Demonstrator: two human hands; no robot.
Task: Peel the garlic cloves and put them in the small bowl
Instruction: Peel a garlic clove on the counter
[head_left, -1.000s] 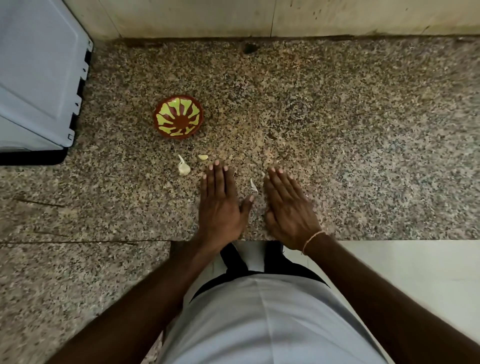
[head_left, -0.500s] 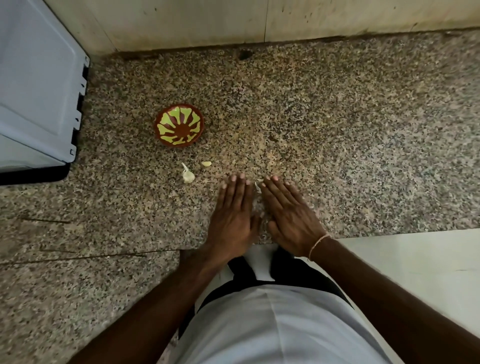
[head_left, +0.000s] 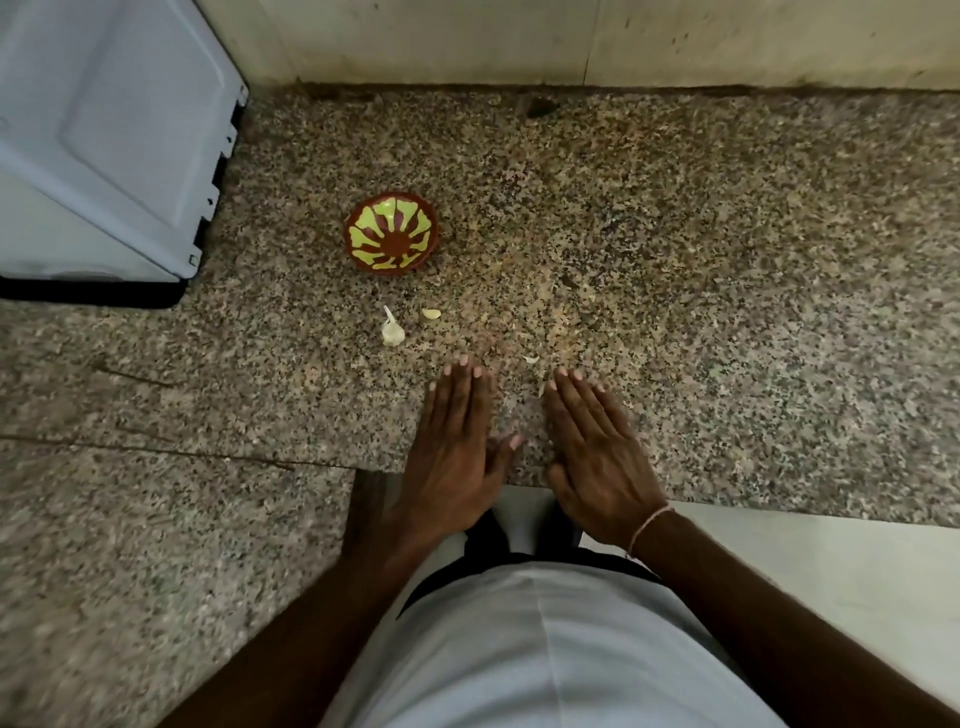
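Head view: both hands, left and right, lie flat and empty on the table. Garlic sits at their eleven o'clock, bowl beyond (light, papery; pinch its tip).

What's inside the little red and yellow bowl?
Nothing shows inside the bowl, just its painted bottom. The garlic and a small piece lie on the counter in front of it.
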